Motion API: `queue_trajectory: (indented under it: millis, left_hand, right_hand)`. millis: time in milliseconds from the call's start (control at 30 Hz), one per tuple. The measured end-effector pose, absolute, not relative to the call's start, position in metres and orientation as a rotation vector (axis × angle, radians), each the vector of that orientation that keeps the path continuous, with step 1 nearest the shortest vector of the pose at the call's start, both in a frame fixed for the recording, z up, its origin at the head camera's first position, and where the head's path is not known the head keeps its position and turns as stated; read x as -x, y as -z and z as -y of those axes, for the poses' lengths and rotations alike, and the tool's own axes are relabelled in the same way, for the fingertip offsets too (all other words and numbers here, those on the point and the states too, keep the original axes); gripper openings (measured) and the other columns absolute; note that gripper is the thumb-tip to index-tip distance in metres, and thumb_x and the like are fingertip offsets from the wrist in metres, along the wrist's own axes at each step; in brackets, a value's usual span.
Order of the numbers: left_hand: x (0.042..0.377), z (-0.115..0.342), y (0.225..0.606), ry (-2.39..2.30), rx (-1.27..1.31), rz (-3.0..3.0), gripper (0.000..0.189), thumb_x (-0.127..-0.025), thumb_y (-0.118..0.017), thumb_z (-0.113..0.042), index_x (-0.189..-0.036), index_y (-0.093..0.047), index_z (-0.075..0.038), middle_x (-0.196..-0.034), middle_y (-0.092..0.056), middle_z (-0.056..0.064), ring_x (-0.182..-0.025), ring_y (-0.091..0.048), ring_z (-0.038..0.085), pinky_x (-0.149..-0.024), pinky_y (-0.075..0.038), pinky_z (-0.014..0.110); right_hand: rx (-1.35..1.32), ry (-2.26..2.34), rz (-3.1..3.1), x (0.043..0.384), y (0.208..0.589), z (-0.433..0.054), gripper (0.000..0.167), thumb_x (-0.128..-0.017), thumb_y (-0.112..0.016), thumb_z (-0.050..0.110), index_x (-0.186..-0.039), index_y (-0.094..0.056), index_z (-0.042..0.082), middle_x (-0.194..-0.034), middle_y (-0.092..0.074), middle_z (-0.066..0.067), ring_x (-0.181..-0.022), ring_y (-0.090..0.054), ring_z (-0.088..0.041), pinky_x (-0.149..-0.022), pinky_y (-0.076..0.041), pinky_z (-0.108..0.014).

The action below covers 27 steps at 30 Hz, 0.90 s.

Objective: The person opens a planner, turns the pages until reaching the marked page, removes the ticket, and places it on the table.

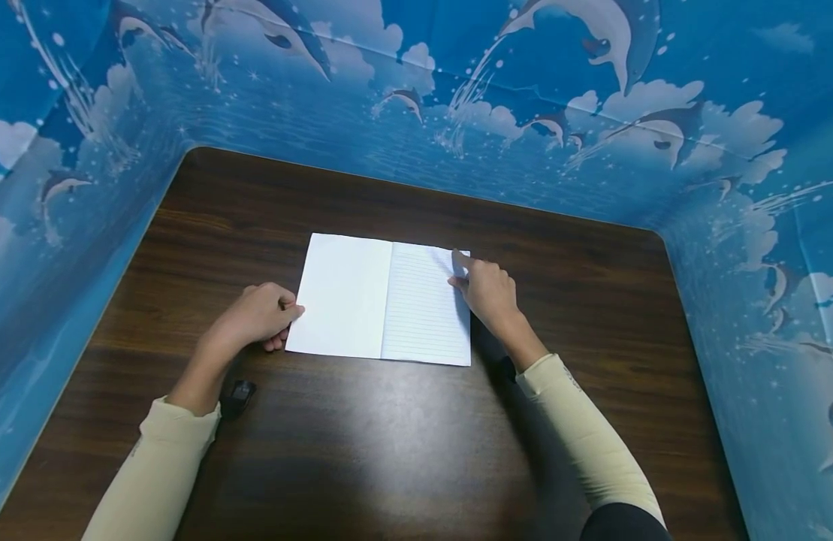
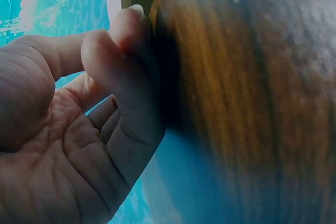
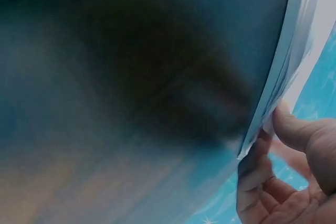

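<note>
An open notebook (image 1: 342, 297) lies on the dark wooden table, its left page blank and its right page ruled with lines. At the notebook's left edge, my left hand (image 1: 261, 315) pinches the border between thumb and curled fingers; the left wrist view shows the thumb and index fingertips (image 2: 131, 24) close together there. My right hand (image 1: 490, 289) is at the upper right edge, index finger reaching over the corner and thumb on the ruled page. In the right wrist view, its thumb presses the page stack (image 3: 281, 72) while the other fingers bend against the edge.
The brown wooden table (image 1: 402, 451) has rounded far corners. A blue dolphin-print cloth (image 1: 416, 150) rises behind it and along both sides. A small black device (image 1: 239, 396) is beside the left wrist. The right arm throws a shadow across the tabletop.
</note>
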<state>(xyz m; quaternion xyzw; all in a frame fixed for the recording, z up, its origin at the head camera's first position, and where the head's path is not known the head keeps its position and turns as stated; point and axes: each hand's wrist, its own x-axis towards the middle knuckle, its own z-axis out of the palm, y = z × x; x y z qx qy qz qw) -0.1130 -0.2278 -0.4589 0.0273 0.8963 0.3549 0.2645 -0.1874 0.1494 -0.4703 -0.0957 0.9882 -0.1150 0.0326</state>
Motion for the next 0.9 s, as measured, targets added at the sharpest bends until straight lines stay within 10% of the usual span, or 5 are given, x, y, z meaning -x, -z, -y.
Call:
queue_trajectory:
  millis: [200,600,900]
  left_hand:
    - [0.114,0.227,0.458,-0.963,-0.058,-2.395,0.032,-0.11,-0.056,-0.015,-0.082,-0.066,-0.003,-0.066,-0.065,0.006,-0.05,-0.063,0.015,-0.053,-0.055,0.028]
    - [0.116,0.231,0.457,-0.96,-0.074,-2.378,0.033,-0.11,-0.056,-0.016,-0.081,-0.067,-0.004,-0.068,-0.066,0.006,-0.052,-0.064,0.015,-0.056,-0.057,0.03]
    - [0.116,0.231,0.456,-0.956,-0.078,-2.383,0.034,-0.11,-0.056,-0.015,-0.08,-0.067,-0.004,-0.067,-0.066,0.006,-0.052,-0.064,0.015,-0.056,-0.057,0.028]
  right_hand:
    - [0.137,0.662,-2.982,0.19,0.471,-0.156,0.073,-0.097,-0.083,0.027,-0.157,-0.05,0.006,-0.094,-0.074,-0.014,-0.066,-0.064,-0.024,-0.055,-0.044,-0.032]
    - [0.012,1.22,-2.682,0.201,0.453,-0.175,0.022,-0.102,-0.077,0.022,-0.102,-0.074,-0.001,-0.085,-0.073,-0.015,-0.069,-0.07,-0.022,-0.07,-0.067,-0.042]
    - [-0.009,1.312,-2.564,0.205,0.432,-0.173,0.024,-0.104,-0.074,0.023,-0.099,-0.074,-0.001,-0.082,-0.071,-0.015,-0.067,-0.07,-0.021,-0.079,-0.067,-0.054]
